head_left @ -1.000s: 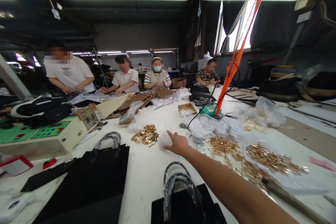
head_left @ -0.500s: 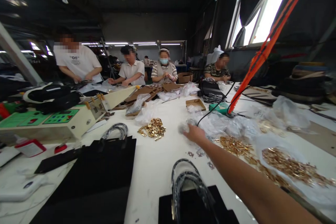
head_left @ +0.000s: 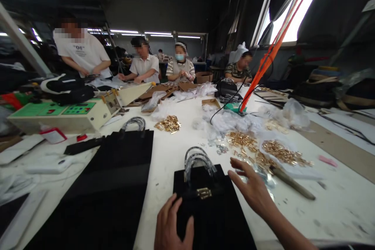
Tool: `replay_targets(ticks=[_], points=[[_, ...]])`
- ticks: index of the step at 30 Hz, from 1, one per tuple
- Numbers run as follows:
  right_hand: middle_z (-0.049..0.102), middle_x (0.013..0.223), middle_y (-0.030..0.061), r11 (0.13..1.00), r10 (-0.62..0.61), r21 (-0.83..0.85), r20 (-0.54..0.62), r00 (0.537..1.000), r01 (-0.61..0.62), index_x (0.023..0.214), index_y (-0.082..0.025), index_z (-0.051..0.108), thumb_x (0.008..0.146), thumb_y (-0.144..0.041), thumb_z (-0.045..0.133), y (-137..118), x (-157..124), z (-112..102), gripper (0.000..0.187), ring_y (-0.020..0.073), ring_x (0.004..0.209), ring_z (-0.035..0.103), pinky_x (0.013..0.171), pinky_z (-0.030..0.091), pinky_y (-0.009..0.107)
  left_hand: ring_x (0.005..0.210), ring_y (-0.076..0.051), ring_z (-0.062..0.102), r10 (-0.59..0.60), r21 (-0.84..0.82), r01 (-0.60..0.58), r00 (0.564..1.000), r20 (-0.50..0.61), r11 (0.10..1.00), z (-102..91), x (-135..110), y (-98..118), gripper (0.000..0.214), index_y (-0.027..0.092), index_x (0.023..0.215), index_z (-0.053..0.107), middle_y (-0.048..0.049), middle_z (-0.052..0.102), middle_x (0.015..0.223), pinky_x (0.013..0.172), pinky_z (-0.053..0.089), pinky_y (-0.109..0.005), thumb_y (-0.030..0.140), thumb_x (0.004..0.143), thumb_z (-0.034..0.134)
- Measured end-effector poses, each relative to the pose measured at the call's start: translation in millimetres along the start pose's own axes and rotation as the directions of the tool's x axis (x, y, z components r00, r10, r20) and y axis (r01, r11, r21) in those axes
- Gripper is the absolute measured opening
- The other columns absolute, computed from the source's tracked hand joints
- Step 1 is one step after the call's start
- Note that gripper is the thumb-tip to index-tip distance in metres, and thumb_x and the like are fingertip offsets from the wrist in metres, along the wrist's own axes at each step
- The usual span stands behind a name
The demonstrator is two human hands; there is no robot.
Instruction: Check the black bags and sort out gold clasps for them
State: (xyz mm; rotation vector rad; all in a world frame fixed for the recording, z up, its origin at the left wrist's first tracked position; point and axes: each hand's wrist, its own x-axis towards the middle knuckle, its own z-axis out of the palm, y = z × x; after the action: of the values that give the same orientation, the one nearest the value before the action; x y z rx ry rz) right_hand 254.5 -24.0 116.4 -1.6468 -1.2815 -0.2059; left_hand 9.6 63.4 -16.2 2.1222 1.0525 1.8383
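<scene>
A black handbag (head_left: 211,218) lies flat in front of me, its plastic-wrapped handles (head_left: 199,160) pointing away. A gold clasp (head_left: 204,193) sits near its top edge. My left hand (head_left: 174,224) rests at the bag's left side, fingers apart, with nothing seen in it. To the right of the bag, my right hand (head_left: 249,181) hovers near its upper corner, fingers spread and no object in them. Just beyond that hand are loose gold metal pieces (head_left: 241,139) and small silver plates (head_left: 222,148).
On the left lies a stack of black bag pieces (head_left: 117,179) beside a cream machine (head_left: 88,115). A small gold heap (head_left: 169,124) is mid-table. A wooden-handled tool (head_left: 294,183) lies at right. An orange strap (head_left: 263,66) hangs down. Several co-workers sit or stand across the table.
My right hand has drawn back from the plastic bags to beside the handbag. My left hand has come into view at the bag. The view has tilted downward.
</scene>
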Motion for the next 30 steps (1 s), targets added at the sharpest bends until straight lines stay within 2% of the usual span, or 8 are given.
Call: replay_targets(ticks=[4,8,12,17,23,25,28,30], points=[[0.057,0.145,0.0054,0.969,0.233,0.060,0.108,0.966,-0.240,0.144,-0.031,0.054,0.083,-0.072,0.064,26.1,-100.5,-9.3,0.074,0.0267,0.121,0.064,0.103,0.058,0.044,0.132,-0.023,0.053,0.005,0.039,-0.007,0.999,0.035,0.999,3.9,-6.9,0.6,0.041,0.026,0.135,0.053,-0.0064,0.055,0.144,0.108,0.054,-0.048,0.035,0.096,0.061],[0.048,0.155,0.0075,0.987,0.161,-0.012,0.046,0.986,-0.161,0.150,-0.020,0.047,0.083,-0.068,0.059,34.5,-134.8,9.3,0.083,0.0289,0.142,0.048,0.124,0.038,0.050,0.138,-0.024,0.050,-0.051,-0.049,0.054,0.997,0.058,0.997,1.5,-10.3,8.6,0.038,0.021,0.130,0.058,-0.0102,0.052,0.145,0.117,0.047,-0.050,0.036,0.096,0.059],[0.048,0.154,0.0121,0.989,0.146,-0.029,0.005,0.989,-0.145,0.151,-0.009,0.047,0.085,-0.067,0.050,31.8,-127.7,16.0,0.088,0.0304,0.145,0.045,0.127,0.034,0.048,0.144,-0.026,0.044,-0.196,-0.182,0.210,0.976,0.090,0.961,1.9,-11.9,16.8,0.048,0.015,0.136,0.055,-0.0140,0.047,0.151,0.123,0.040,-0.051,0.039,0.095,0.059],[0.049,0.154,0.0130,0.981,0.193,-0.037,0.033,0.981,-0.192,0.153,-0.005,0.047,0.081,-0.066,0.049,29.9,-111.6,5.7,0.094,0.0334,0.145,0.045,0.126,0.033,0.049,0.139,-0.026,0.049,-0.399,-0.327,0.446,0.894,0.203,0.833,13.0,1.5,22.5,0.072,0.014,0.150,0.044,-0.0140,0.051,0.150,0.123,0.039,-0.046,0.040,0.087,0.066],[0.050,0.151,0.0152,0.981,0.194,0.013,0.011,0.981,-0.194,0.151,0.000,0.048,0.080,-0.053,0.050,31.9,-96.5,6.0,0.088,0.0309,0.142,0.047,0.125,0.034,0.046,0.132,-0.027,0.057,-0.477,-0.369,0.511,0.859,0.187,0.776,26.7,15.5,20.0,0.073,0.020,0.139,0.056,-0.0091,0.061,0.140,0.120,0.042,-0.046,0.049,0.075,0.075],[0.049,0.152,0.0160,0.983,0.181,0.032,-0.001,0.983,-0.181,0.150,0.001,0.049,0.081,-0.048,0.049,33.6,-93.4,10.2,0.084,0.0297,0.144,0.045,0.127,0.030,0.045,0.133,-0.025,0.057,-0.523,-0.442,0.587,0.808,0.270,0.679,22.9,20.8,17.9,0.073,0.024,0.139,0.056,-0.0062,0.061,0.142,0.121,0.042,-0.045,0.051,0.075,0.076],[0.047,0.153,0.0164,0.986,0.163,0.046,-0.024,0.986,-0.162,0.151,0.000,0.049,0.083,-0.039,0.050,37.1,-87.0,19.0,0.078,0.0284,0.146,0.043,0.128,0.029,0.043,0.136,-0.024,0.057,-0.604,-0.527,0.716,0.685,0.407,0.458,13.6,32.9,9.4,0.071,0.026,0.137,0.055,-0.0041,0.062,0.142,0.124,0.040,-0.044,0.047,0.074,0.077],[0.048,0.153,0.0152,0.989,0.147,0.038,-0.032,0.989,-0.145,0.150,-0.004,0.051,0.083,-0.034,0.052,42.3,-80.2,25.8,0.073,0.0279,0.146,0.043,0.128,0.030,0.043,0.139,-0.025,0.055,-0.622,-0.529,0.769,0.619,0.479,0.359,12.1,39.5,0.0,0.070,0.025,0.138,0.054,-0.0047,0.063,0.141,0.125,0.039,-0.042,0.045,0.074,0.078]])
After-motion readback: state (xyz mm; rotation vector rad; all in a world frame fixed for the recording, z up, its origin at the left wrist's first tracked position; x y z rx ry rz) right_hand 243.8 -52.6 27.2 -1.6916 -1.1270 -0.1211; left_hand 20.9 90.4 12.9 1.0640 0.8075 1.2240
